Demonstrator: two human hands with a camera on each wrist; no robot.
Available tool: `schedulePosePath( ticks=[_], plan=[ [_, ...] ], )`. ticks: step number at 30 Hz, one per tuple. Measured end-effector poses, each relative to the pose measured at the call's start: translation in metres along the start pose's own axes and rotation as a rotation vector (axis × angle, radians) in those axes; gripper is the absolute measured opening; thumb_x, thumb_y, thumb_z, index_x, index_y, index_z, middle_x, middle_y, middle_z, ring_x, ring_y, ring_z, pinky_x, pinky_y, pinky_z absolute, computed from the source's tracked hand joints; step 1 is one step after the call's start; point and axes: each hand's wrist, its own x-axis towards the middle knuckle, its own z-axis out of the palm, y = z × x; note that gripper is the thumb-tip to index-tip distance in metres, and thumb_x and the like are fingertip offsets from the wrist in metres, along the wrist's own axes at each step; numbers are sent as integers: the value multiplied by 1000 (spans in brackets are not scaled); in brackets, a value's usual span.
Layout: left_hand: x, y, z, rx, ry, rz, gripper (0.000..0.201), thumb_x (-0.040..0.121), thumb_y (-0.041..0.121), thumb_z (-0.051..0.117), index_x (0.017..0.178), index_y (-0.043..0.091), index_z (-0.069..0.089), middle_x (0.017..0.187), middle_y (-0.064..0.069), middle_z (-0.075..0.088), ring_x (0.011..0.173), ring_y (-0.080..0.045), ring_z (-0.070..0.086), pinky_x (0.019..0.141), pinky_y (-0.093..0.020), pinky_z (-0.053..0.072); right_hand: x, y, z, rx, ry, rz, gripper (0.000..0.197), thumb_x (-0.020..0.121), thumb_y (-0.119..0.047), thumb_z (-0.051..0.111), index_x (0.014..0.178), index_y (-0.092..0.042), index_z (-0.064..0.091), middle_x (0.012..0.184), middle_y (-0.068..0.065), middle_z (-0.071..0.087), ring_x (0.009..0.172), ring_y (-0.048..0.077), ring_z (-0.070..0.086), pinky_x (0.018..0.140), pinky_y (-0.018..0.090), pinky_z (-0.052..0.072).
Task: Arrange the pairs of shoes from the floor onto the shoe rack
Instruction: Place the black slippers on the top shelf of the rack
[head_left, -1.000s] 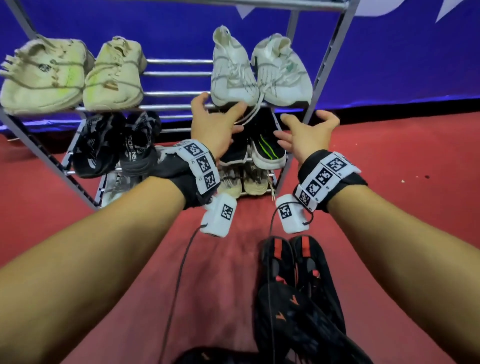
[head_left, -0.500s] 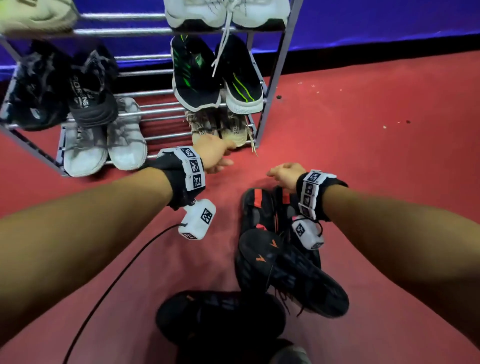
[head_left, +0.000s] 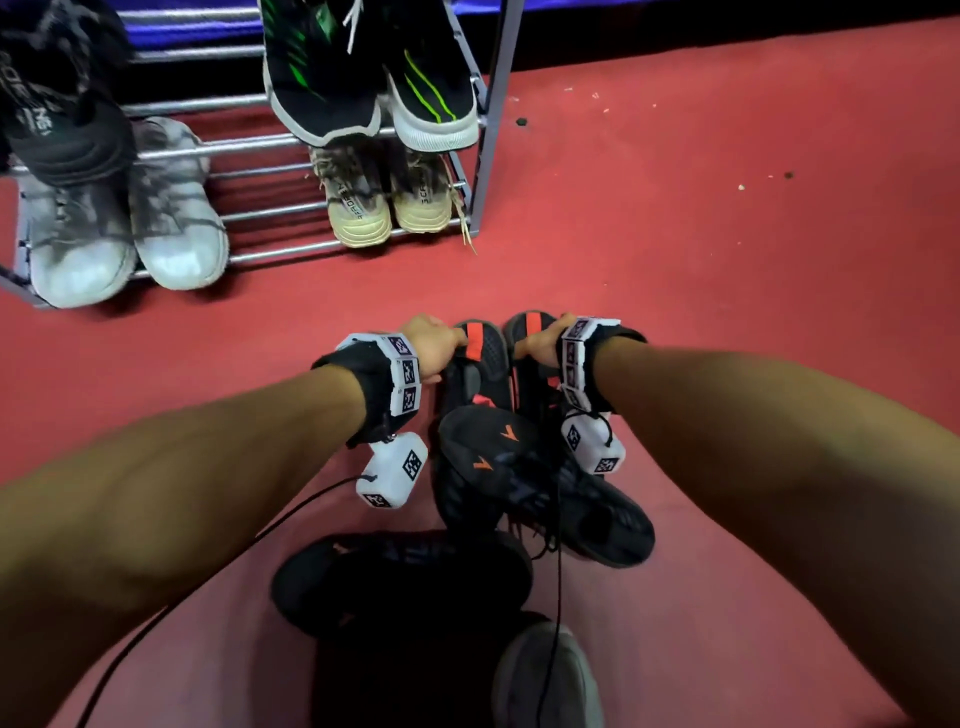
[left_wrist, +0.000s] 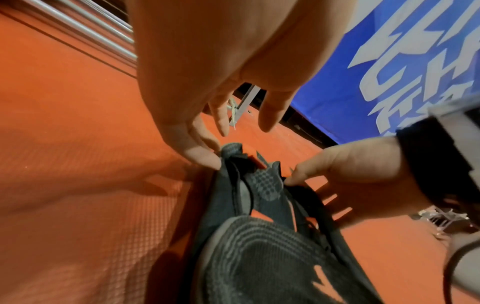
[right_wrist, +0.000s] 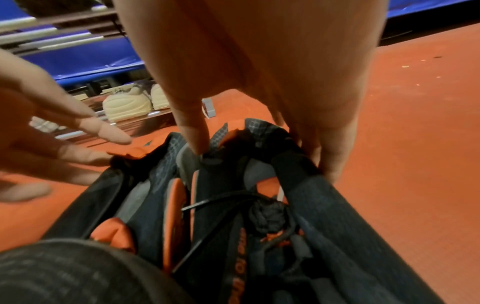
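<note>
Two black shoes with orange heel tabs stand side by side on the red floor, heels toward the shoe rack (head_left: 260, 208). My left hand (head_left: 434, 345) reaches down to the left shoe (head_left: 485, 374). Its fingertips (left_wrist: 205, 160) touch the heel rim and the thumb stays apart. My right hand (head_left: 540, 345) grips the heel of the right shoe (head_left: 532, 384). In the right wrist view one finger (right_wrist: 197, 142) presses into the collar, while the others wrap the outer side of that shoe (right_wrist: 298, 185).
A black shoe with orange marks (head_left: 540, 483) lies across the pair's toes, with another black shoe (head_left: 400, 577) and a grey toe (head_left: 545, 675) nearer me. The rack holds a whitish pair (head_left: 124, 228), a beige pair (head_left: 384, 202) and a black-green pair (head_left: 369, 78). Red floor spreads to the right.
Both hands came down from the rack's shelves to the floor. They now meet the heels of the black-and-orange pair, and my view has tilted downward.
</note>
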Motion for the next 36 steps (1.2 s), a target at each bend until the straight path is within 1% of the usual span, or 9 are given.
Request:
schedulePosePath(
  ticks=[2,4,7,9,14,22,28,31,36],
  plan=[
    [-1,-5,7,23,26,0,11,87,17,67,87,13,56,68,-4,48,60,-22,47,44,-21,35,4,2,2,39,-42,33,41,101,-20,50,133,6,54,139,23,54,116,28,57,108,43,43],
    [-1,-12,12,41,1,-39,28,85,22,68,107,7,58,79,-7,58,64,-21,53,46,-22,38,8,5,3,54,-12,80,41,98,-28,55,128,-1,60,130,18,60,113,25,60,105,41,47],
    [-3,-18,16,-15,1,-77,62,79,32,72,129,7,43,108,-9,60,87,-23,58,58,-27,43,17,9,6,190,-10,135,24,90,-24,58,93,-3,69,96,17,67,83,30,65,81,40,57],
    [-4,-18,12,-144,-2,-118,69,73,42,73,125,7,45,96,-7,62,77,-20,63,51,-22,46,15,6,4,313,-73,136,25,93,-12,49,73,-2,59,72,19,61,56,28,54,60,30,47],
    [-13,-17,-7,-164,-92,-119,70,57,42,70,116,22,39,89,-7,57,67,-23,57,61,-34,50,5,-2,-1,463,-70,131,30,95,-15,39,69,-5,51,35,5,52,25,18,45,44,18,34],
    [-12,-38,-27,-89,146,178,33,95,26,61,109,16,33,80,4,52,80,-23,54,70,-30,39,-5,-33,8,632,96,70,12,83,-13,53,72,-9,56,61,10,53,50,25,49,50,25,39],
    [-32,-17,-69,-14,244,431,35,98,37,55,123,21,36,93,4,65,86,-24,62,80,-34,46,-4,-79,3,655,259,-82,14,79,-16,53,64,-14,55,78,14,57,75,30,54,67,47,49],
    [-39,-2,-96,13,317,523,39,96,41,56,128,27,38,101,1,70,91,-27,66,85,-39,51,5,-98,0,730,308,-156,17,61,-28,53,70,-14,58,89,17,65,79,31,57,77,52,53],
    [-50,3,-144,63,425,650,41,96,45,54,132,32,40,107,7,68,98,-24,65,91,-40,50,-3,-130,5,819,313,-302,22,57,-31,50,74,-20,56,84,6,60,90,33,62,76,47,53]
  ],
)
